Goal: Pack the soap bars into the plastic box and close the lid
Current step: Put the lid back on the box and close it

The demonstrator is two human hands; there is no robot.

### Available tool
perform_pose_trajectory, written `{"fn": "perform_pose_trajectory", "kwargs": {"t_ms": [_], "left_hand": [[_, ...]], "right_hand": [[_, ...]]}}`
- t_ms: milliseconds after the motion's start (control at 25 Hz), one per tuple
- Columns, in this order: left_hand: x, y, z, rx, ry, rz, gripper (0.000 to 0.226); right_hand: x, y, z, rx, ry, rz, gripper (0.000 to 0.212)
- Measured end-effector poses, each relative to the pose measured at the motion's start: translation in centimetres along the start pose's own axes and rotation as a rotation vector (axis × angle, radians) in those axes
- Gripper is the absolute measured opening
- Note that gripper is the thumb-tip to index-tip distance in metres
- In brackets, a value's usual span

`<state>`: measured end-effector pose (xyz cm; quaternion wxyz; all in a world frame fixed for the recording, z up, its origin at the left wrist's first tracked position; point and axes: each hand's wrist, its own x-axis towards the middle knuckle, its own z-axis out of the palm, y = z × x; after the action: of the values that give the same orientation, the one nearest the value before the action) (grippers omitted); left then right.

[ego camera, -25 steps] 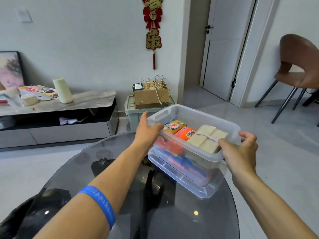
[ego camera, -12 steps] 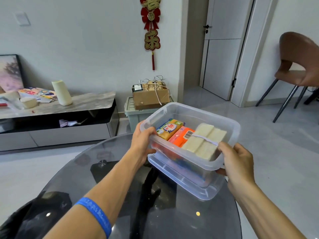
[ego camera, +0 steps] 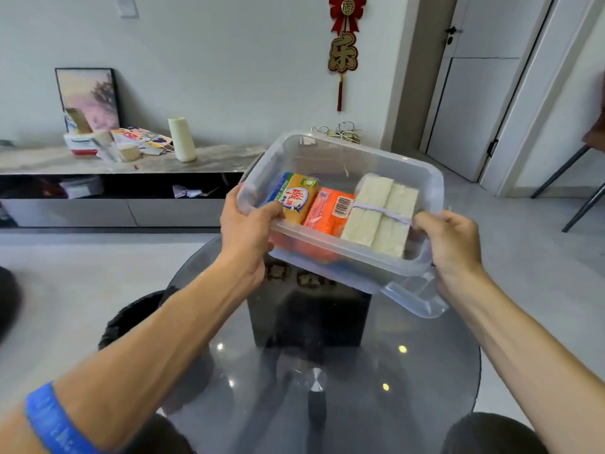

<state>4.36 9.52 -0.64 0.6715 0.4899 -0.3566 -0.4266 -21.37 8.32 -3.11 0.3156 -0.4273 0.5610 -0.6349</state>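
I hold a clear plastic box (ego camera: 360, 149) in the air above the round glass table (ego camera: 376, 381), tilted toward me. My left hand (ego camera: 245, 231) grips its left end and my right hand (ego camera: 451, 240) grips its right end. Inside lie a yellow wrapped soap bar (ego camera: 296, 198), an orange wrapped soap bar (ego camera: 330, 211) and a bundle of pale unwrapped soap bars (ego camera: 379, 214) tied with a band. More coloured bars show dimly underneath. A clear lid (ego camera: 415, 299) juts out under the box's near right corner. The box top is uncovered.
A low cabinet (ego camera: 131, 165) with clutter stands along the left wall. A black bin (ego camera: 137, 316) sits on the floor left of the table. Chair legs (ego camera: 582, 198) show at the far right, near a white door (ego camera: 474, 109).
The box has left the table and risen, coming closer and tilting toward me. Both hands have closed on its ends. The view has shifted left.
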Motion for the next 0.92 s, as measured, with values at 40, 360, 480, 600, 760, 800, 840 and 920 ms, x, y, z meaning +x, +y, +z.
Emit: {"fn": "perform_pose_trajectory", "kwargs": {"t_ms": [40,360,480,600,760,800,840,920], "left_hand": [[-0.6,0.3,-1.2,0.008,0.049,0.016,0.06],[-2.2,-2.5,-8.8,0.39,-0.156,-0.147,0.061],[-1.0,-2.3,-9.7,1.122,-0.112,0.207,0.073],[-1.1,-1.8,-8.0,1.296,-0.215,0.855,0.057],[-1.3,-3.4,-6.0,1.487,-0.53,1.065,0.023],[-1.1,-3.4,-5.6,1.521,-0.501,1.107,0.015],[-1.0,-3.3,-5.2,1.533,-0.479,1.113,0.01],[-0.8,-3.5,-5.1,1.539,-0.437,1.111,0.008]], "right_hand": [[-0.1,-0.3,1.1,-0.008,-0.059,0.04,0.018],[0.3,1.0,5.1,-0.411,-0.336,0.147,0.017],[1.9,0.6,4.2,-0.635,-0.241,-0.059,0.031],[1.9,2.3,1.9,-0.634,-0.088,-0.15,0.025],[0.6,8.2,0.0,-1.261,-0.421,-0.348,0.032],[0.6,9.4,0.1,-1.375,-0.473,-0.378,0.034],[0.7,10.2,0.3,-1.446,-0.47,-0.409,0.034],[1.2,10.8,0.8,-1.492,-0.428,-0.425,0.027]]}}
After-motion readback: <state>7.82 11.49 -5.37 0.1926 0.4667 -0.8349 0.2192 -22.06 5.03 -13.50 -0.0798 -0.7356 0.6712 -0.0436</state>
